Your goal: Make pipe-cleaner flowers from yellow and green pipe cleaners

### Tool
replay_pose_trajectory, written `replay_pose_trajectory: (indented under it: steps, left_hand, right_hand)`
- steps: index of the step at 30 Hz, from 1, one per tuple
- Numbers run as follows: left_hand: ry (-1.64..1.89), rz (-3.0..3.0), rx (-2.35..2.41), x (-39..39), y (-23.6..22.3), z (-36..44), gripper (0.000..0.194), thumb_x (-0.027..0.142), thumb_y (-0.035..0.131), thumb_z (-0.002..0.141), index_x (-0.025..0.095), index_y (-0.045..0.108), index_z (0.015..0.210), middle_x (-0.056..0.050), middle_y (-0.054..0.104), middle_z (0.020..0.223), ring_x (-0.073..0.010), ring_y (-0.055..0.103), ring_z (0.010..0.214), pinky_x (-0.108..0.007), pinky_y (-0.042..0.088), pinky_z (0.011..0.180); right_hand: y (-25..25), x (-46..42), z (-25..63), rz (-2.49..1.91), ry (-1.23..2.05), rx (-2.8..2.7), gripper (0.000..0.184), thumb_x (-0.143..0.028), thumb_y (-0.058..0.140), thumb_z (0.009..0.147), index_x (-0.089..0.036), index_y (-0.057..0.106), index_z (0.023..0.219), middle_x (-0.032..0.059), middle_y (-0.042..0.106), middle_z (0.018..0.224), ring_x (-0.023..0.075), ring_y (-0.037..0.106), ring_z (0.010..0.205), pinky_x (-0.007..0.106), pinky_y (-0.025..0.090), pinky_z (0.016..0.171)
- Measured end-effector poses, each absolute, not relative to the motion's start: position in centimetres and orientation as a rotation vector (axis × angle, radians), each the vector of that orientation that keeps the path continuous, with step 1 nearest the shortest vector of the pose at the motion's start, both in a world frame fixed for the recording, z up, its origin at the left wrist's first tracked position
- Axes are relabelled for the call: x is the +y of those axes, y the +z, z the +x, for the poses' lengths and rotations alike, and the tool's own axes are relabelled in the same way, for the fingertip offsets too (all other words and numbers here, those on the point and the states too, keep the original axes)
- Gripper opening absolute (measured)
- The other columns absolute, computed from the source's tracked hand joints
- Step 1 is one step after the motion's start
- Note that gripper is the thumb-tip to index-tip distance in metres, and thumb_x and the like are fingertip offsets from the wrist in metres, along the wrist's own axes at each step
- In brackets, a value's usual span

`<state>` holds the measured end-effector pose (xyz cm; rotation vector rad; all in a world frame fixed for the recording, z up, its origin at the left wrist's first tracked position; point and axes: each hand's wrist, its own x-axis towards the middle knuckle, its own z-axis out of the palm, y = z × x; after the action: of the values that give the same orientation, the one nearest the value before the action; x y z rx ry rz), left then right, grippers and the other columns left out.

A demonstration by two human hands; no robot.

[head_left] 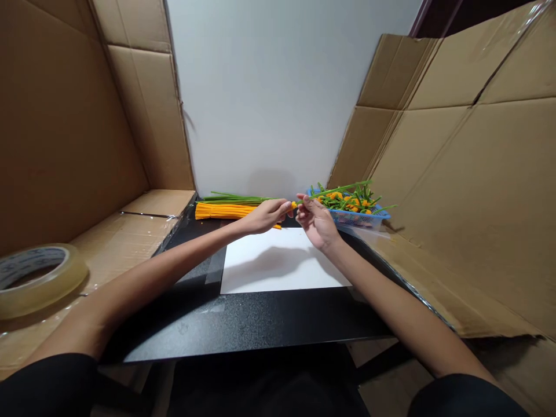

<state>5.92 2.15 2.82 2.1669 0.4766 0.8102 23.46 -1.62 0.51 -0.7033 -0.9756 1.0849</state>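
Far left: cardboard wall, and below it a roll of clear tape lay on flat cardboard at the frame's lower left. Black worktop ran across the lower middle.

Left of centre, at the worktop's back edge: a bundle of orange sticks, with green sticks just behind it. Both were loose stock, a fair amount left.

Left hand, mid-frame: fingers closed in a pinch on a small orange piece. White sheet lay flat below, hands' shadow on it.

Right hand, just right of centre: thumb and fingertips pinched together on a green stem, the other fingers loosely curled. Stem slanted toward the upper right; its near end met the orange piece. Couldn't tell if the two were fixed together.

Right of centre: blue basket full of green stems with orange heads. Looked like finished ones, so my read: batch well along, this one mid-assembly, remaining sticks to go. Far right, more cardboard.

Writing: faint blue print inside the tape core, too blurred to read. No other label or brand made out.
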Motion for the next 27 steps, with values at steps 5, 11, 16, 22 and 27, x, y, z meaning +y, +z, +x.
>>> replay_pose_trajectory:
  steps: [5,11,16,22,27]
  left_hand:
    - [0.703,2.002,0.469,1.7,3.3,5.8,0.045,0.058,0.040,0.101,0.019,0.051,0.081,0.003,0.038,0.067,-0.0087,0.031,0.054,-0.023,0.026,0.048]
    - [0.672,1.942,0.446,1.6,3.4,5.7,0.044,0.057,0.040,0.102,0.019,0.050,0.082,0.004,0.037,0.066,-0.0073,0.029,0.051,-0.023,0.023,0.046]
    - [0.571,1.989,0.513,2.5,3.7,5.0,0.031,0.049,0.062,0.093,0.019,0.056,0.094,0.002,0.050,0.071,-0.0073,0.042,0.055,-0.022,0.030,0.049]
    - [0.718,1.977,0.610,5.5,4.1,3.4,0.023,0.035,0.073,0.085,0.018,0.063,0.096,-0.006,0.067,0.080,-0.0077,0.046,0.054,-0.024,0.033,0.049]
    - [0.877,1.958,0.626,7.1,4.1,3.0,0.028,0.042,0.079,0.078,0.017,0.072,0.088,-0.010,0.073,0.081,-0.0100,0.052,0.058,-0.027,0.039,0.052]
  right_hand:
    - [0.4,-1.6,23.4,-0.732,1.065,-1.009,0.040,-0.047,0.096,0.055,-0.023,0.074,0.078,-0.0047,0.064,0.065,0.0078,0.053,0.059,0.021,0.042,0.051]
    - [0.7,-1.6,23.4,-0.693,1.049,-0.976,0.038,-0.049,0.093,0.061,-0.025,0.074,0.082,-0.0063,0.061,0.064,0.0061,0.049,0.054,0.020,0.039,0.048]
    - [1.4,-0.6,26.5,-0.721,0.893,-0.886,0.038,-0.046,0.093,0.062,-0.022,0.073,0.084,-0.0061,0.059,0.064,0.0055,0.048,0.052,0.020,0.037,0.044]
    - [0.8,1.1,30.2,-0.782,0.719,-0.707,0.034,-0.030,0.092,0.063,-0.021,0.067,0.084,-0.0048,0.065,0.069,0.0049,0.053,0.052,0.015,0.039,0.040]
    - [0.6,1.7,31.6,-0.831,0.647,-0.619,0.028,-0.026,0.083,0.071,-0.022,0.060,0.086,-0.0033,0.072,0.072,0.0064,0.060,0.052,0.015,0.046,0.045]
